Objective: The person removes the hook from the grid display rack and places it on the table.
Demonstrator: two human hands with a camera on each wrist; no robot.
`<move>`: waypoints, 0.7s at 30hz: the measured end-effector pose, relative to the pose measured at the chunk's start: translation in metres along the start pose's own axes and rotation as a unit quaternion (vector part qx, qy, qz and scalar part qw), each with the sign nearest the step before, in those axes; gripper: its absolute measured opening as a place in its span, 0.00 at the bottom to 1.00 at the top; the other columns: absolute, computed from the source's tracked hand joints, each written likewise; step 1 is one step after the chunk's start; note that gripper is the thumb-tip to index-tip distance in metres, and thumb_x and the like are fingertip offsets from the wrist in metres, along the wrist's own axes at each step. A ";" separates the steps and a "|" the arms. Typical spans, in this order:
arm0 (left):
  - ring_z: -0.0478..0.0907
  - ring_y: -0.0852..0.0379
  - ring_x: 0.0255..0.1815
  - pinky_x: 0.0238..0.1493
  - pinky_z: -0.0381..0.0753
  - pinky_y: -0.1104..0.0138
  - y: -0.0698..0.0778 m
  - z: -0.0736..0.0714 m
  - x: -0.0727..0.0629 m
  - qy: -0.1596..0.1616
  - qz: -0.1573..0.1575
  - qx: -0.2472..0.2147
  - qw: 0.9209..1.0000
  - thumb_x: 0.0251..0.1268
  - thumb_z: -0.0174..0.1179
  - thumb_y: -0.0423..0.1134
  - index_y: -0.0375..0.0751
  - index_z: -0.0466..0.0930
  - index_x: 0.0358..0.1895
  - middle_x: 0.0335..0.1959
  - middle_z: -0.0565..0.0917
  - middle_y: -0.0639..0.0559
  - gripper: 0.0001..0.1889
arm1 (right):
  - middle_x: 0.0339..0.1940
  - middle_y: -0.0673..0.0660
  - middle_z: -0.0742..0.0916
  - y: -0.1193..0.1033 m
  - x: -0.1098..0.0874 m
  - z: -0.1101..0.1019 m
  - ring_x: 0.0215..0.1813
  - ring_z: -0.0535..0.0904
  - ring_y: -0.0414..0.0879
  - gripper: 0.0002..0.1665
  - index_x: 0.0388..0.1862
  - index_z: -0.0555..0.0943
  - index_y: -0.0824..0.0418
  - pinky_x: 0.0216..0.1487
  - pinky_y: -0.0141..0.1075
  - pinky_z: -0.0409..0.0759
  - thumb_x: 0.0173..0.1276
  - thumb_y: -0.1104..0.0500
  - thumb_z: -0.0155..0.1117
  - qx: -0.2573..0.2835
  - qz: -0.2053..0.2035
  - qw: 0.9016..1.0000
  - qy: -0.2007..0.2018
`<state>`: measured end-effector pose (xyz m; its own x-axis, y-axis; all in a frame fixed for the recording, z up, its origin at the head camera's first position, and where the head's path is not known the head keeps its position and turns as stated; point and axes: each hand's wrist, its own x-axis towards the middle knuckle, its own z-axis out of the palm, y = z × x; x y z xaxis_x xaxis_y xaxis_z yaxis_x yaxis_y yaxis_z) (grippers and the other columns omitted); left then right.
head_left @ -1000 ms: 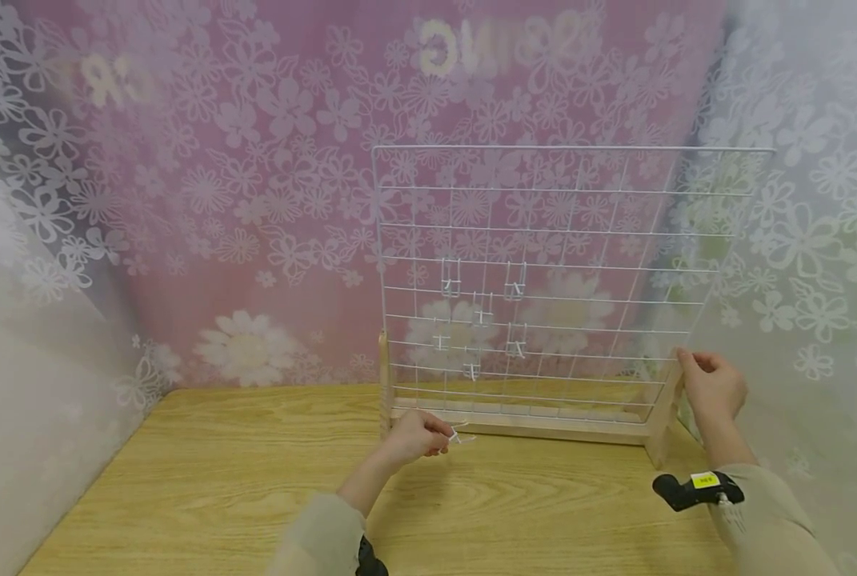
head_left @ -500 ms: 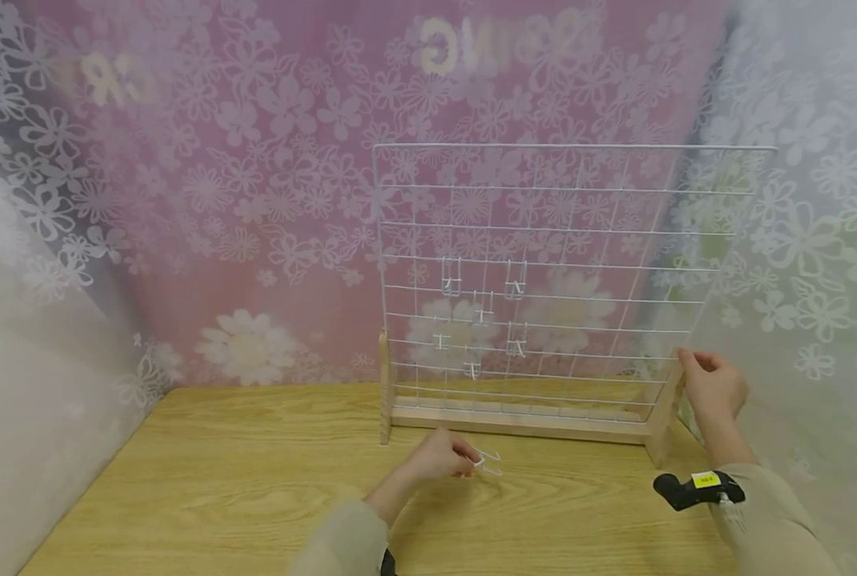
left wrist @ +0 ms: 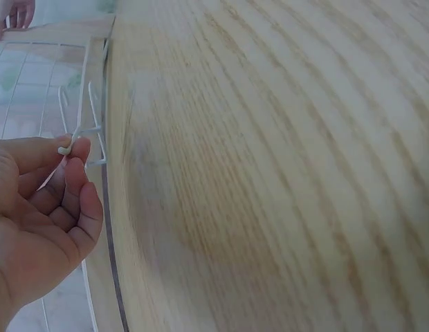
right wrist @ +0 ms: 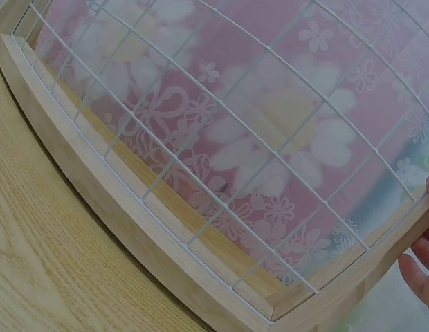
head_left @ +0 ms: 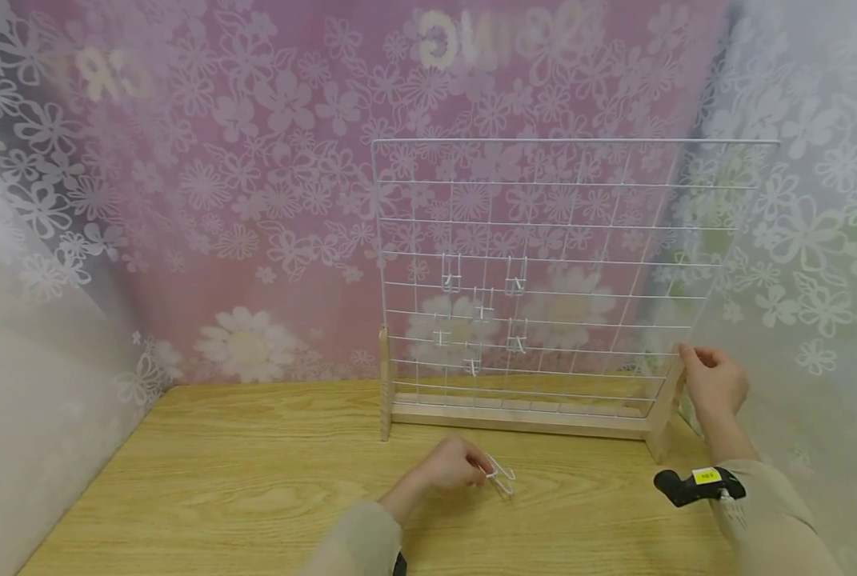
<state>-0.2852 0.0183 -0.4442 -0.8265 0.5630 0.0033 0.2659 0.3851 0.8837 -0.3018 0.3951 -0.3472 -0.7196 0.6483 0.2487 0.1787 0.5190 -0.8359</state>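
Observation:
Between thumb and fingertips, my left hand (head_left: pixel 455 464) pinches a white wire hook (head_left: pixel 502 474) just above the table, in front of the stand. The left wrist view shows the hook's (left wrist: pixel 102 146) two prongs pointing away from the fingers. My right hand (head_left: pixel 716 384) grips the right upright of the wooden stand (head_left: pixel 658 424); in the right wrist view only part of that hand (right wrist: pixel 423 273) shows at the edge. A white wire grid (head_left: pixel 572 142) stands upright in the stand. Several white hooks, one of them an upper hook (head_left: pixel 517 285), hang on its left half.
The wood-grain table (head_left: pixel 255 472) stretches left and forward of the stand. A pink floral curtain (head_left: pixel 255 200) hangs behind, and a pale floral curtain (head_left: pixel 817 320) is close on the right.
My left hand has moved right and toward the front of the table with the hook, which has turned so its prongs point more downward. My right hand has stayed on the upright.

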 end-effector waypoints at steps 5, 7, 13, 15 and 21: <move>0.73 0.63 0.21 0.21 0.72 0.74 0.003 0.005 0.001 -0.022 0.006 0.007 1.000 0.52 0.61 0.24 0.33 0.84 0.31 0.26 0.82 0.53 0.05 | 0.42 0.59 0.79 0.000 -0.001 0.000 0.43 0.70 0.50 0.33 0.55 0.75 0.68 0.31 0.31 0.66 0.68 0.41 0.50 -0.001 -0.001 1.000 0.003; 0.72 0.63 0.20 0.21 0.71 0.74 0.004 0.008 0.001 -0.026 0.007 0.010 1.000 0.52 0.62 0.24 0.34 0.84 0.31 0.24 0.81 0.53 0.05 | 0.44 0.61 0.79 -0.001 -0.001 0.000 0.43 0.70 0.50 0.33 0.55 0.75 0.68 0.30 0.32 0.66 0.68 0.41 0.50 0.000 -0.003 1.000 0.003; 0.69 0.66 0.16 0.18 0.67 0.76 0.002 0.014 0.005 -0.036 0.021 0.039 0.998 0.52 0.61 0.24 0.33 0.84 0.30 0.19 0.79 0.51 0.05 | 0.46 0.62 0.79 -0.001 -0.001 -0.001 0.44 0.70 0.51 0.33 0.55 0.75 0.68 0.31 0.31 0.66 0.68 0.42 0.50 -0.002 -0.002 1.000 0.002; 0.68 0.67 0.16 0.18 0.66 0.77 0.001 0.016 0.006 -0.039 0.021 0.051 0.998 0.52 0.61 0.24 0.34 0.84 0.30 0.18 0.79 0.51 0.05 | 0.47 0.63 0.78 -0.001 -0.001 -0.001 0.45 0.70 0.52 0.32 0.56 0.74 0.68 0.32 0.32 0.66 0.68 0.42 0.50 -0.002 -0.003 1.000 0.001; 0.68 0.67 0.16 0.19 0.67 0.77 0.000 0.021 0.005 -0.043 0.025 0.067 0.997 0.51 0.61 0.24 0.35 0.84 0.29 0.18 0.79 0.53 0.05 | 0.48 0.65 0.78 -0.002 -0.003 0.000 0.46 0.70 0.53 0.32 0.56 0.74 0.70 0.32 0.33 0.66 0.69 0.43 0.49 -0.004 -0.013 1.000 0.000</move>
<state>-0.2787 0.0365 -0.4543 -0.7670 0.6417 0.0000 0.3733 0.4462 0.8134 -0.3002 0.3924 -0.3459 -0.7242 0.6345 0.2700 0.1661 0.5405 -0.8248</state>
